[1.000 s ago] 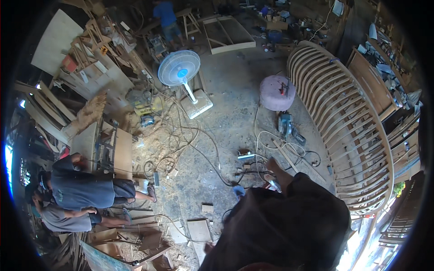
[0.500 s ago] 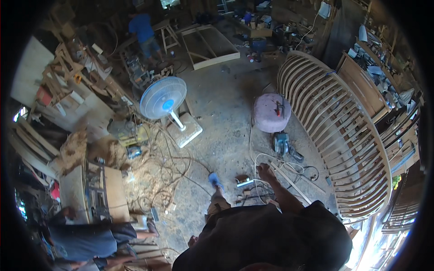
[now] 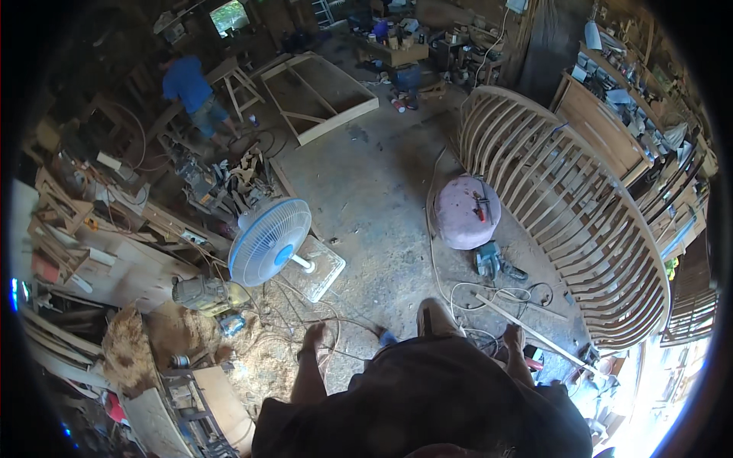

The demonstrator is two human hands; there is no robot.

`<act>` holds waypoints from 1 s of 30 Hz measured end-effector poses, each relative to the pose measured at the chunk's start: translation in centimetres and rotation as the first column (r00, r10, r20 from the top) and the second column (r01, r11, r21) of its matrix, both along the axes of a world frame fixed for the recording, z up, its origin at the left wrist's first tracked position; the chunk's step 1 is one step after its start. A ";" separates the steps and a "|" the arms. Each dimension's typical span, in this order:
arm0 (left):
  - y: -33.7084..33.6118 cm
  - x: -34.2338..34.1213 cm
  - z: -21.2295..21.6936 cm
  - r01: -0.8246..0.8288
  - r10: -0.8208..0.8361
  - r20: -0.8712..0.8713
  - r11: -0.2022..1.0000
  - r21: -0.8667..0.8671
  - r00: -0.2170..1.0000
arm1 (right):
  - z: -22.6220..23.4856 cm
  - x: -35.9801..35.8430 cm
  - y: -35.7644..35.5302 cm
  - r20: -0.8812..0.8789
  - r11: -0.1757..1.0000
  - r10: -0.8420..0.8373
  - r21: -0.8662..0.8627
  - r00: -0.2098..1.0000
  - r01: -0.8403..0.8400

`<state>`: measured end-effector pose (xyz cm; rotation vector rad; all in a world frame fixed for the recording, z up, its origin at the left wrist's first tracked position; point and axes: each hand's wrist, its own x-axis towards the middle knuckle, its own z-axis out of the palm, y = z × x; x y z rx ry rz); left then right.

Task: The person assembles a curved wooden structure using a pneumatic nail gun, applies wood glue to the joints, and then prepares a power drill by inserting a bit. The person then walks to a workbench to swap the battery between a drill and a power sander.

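Pale wood made up the largest thing before me: a long curved slatted frame ran along my right side, its ribs set in a row between bent rails. Next in size, a flat rectangular wooden frame lay on the floor farther ahead, and to the left of it stood a co-worker in a blue shirt and shorts. Nearer, on my left, was a standing fan, its white grille ringed with blue, above a square base on the floor. A narrow wooden strip slanted across the floor to my right. Beyond it a round purple seat stood close to the slatted frame, with a blue-green power tool just on the near side of it and a small red-marked tool resting on top. Smallest were my own hands. My left hand hung out ahead of me, with the fan nearest it; I could not tell whether its fingers were curled or loose. My right hand was near the wooden strip, and whether it touched or gripped anything I could not tell.
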<state>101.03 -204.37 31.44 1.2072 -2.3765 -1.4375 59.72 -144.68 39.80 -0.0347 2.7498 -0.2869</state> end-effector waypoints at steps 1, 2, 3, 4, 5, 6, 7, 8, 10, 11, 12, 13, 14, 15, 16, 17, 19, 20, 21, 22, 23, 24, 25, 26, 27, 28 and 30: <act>-1.6 -7.2 3.8 -0.298 0.334 0.042 0.771 0.563 0.942 | 2.6 0.8 -0.7 0.015 0.996 0.011 0.083 1.000 -0.012; -4.7 -9.5 3.4 -0.056 0.068 -0.018 0.925 0.377 0.998 | 1.4 1.2 -0.5 0.039 0.997 0.018 0.074 0.999 -0.021; -7.8 -11.7 3.2 0.167 -0.163 -0.042 0.977 0.131 0.986 | 0.3 1.5 -0.4 0.063 0.998 0.027 0.062 0.998 -0.031; -8.2 -16.9 6.0 0.131 -0.121 -0.057 0.963 0.235 0.991 | -1.2 2.2 -0.1 0.095 0.998 -0.016 0.067 0.995 0.010; -7.5 -21.0 12.3 0.054 -0.036 -0.059 0.940 0.336 0.998 | -2.4 1.3 -0.6 0.131 0.996 -0.006 0.088 0.991 -0.005; -7.9 -22.9 11.5 0.037 -0.002 -0.092 0.924 0.380 0.996 | -3.7 0.1 -1.1 0.163 0.995 -0.005 0.098 0.987 -0.011; -8.9 -26.2 12.4 0.062 -0.017 -0.118 0.921 0.385 0.993 | -5.7 0.8 -2.0 0.211 0.997 -0.058 0.067 0.976 0.045; -9.8 -28.5 12.4 0.064 0.021 -0.186 0.897 0.438 0.982 | -7.4 -0.5 -3.3 0.248 0.997 -0.071 0.056 0.966 0.058; -10.6 -31.8 11.8 0.089 -0.024 -0.175 0.924 0.372 0.984 | -10.6 -4.1 -5.8 0.296 0.997 -0.082 0.018 0.952 0.081; -11.0 -31.3 9.9 0.097 -0.032 -0.206 0.946 0.310 0.978 | -11.7 -8.0 -7.8 0.305 0.999 -0.043 0.009 0.951 0.042; -11.4 -32.2 7.8 -0.037 0.078 -0.086 0.913 0.406 0.993 | -13.4 -11.5 -9.4 0.292 1.000 -0.013 -0.011 0.956 0.017; -11.3 -32.4 5.6 -0.172 0.168 0.052 0.854 0.490 0.984 | -15.6 -15.4 -10.3 0.228 0.998 0.059 -0.013 0.972 -0.057; -10.4 -30.6 2.3 -0.156 0.151 0.052 0.840 0.520 0.987 | -18.0 -20.3 -10.3 0.103 0.976 0.201 0.061 0.974 -0.208; -10.3 -29.8 -0.1 -0.120 0.107 0.056 0.850 0.514 0.993 | -20.2 -23.7 -13.2 -0.110 0.917 0.376 0.185 0.920 -0.353; -13.2 -26.5 -1.6 -0.033 -0.039 0.272 0.966 0.256 0.961 | -12.3 -27.5 -25.0 0.240 0.924 0.162 -0.376 0.957 -0.062; -12.9 -26.9 -3.2 0.182 -0.243 0.412 0.966 0.183 0.878 | -11.5 -31.3 -26.1 0.204 0.902 0.070 -0.431 0.976 0.026; -12.9 -29.2 -2.3 -0.081 -0.123 0.561 0.942 0.325 0.818 | -12.2 -39.5 -28.4 -0.094 0.934 0.222 -0.266 0.970 -0.240; -13.0 -29.6 -2.3 -0.144 -0.010 0.416 0.930 0.338 0.909 | -10.4 -42.6 -31.8 0.046 0.875 0.180 -0.464 0.983 -0.138; -12.6 -30.0 -1.9 -0.193 0.102 0.266 0.919 0.343 0.959 | -8.6 -45.6 -34.4 0.215 0.789 0.145 -0.614 0.966 0.019; -12.3 -30.7 -2.7 -0.394 0.326 0.224 0.802 0.449 0.919 | -7.5 -48.7 -36.9 0.217 0.798 0.207 -0.602 0.954 -0.036; -12.9 -31.6 -2.7 -0.395 0.348 0.187 0.827 0.400 0.919 | -7.1 -51.6 -38.9 0.202 0.816 0.236 -0.572 0.951 -0.081; -14.7 -33.9 -1.6 -0.415 0.343 0.239 0.798 0.437 0.909 | -7.0 -53.6 -38.1 0.164 0.841 0.196 -0.535 0.967 -0.080; -14.2 -34.8 0.7 -0.477 0.366 0.311 0.735 0.482 0.877 | -8.2 -55.6 -40.6 -0.135 0.731 0.418 -0.536 0.898 -0.421; -14.2 -35.8 1.8 -0.524 0.460 0.259 0.676 0.517 0.849 | -7.7 -57.1 -43.0 -0.480 0.501 0.684 -0.239 0.550 -0.832; -14.2 -36.8 2.9 -0.564 0.549 0.213 0.618 0.547 0.808 | -7.7 -58.6 -45.3 -0.727 0.291 0.686 0.216 0.046 -0.932; -14.6 -37.9 3.2 -0.571 0.550 0.229 0.601 0.560 0.803 | -9.4 -59.1 -45.4 -0.148 0.735 0.626 -0.218 0.766 -0.643; -18.5 -40.7 1.2 -0.537 0.460 0.282 0.665 0.519 0.842 | -9.4 -58.3 -48.1 0.198 0.938 0.264 -0.282 0.944 -0.203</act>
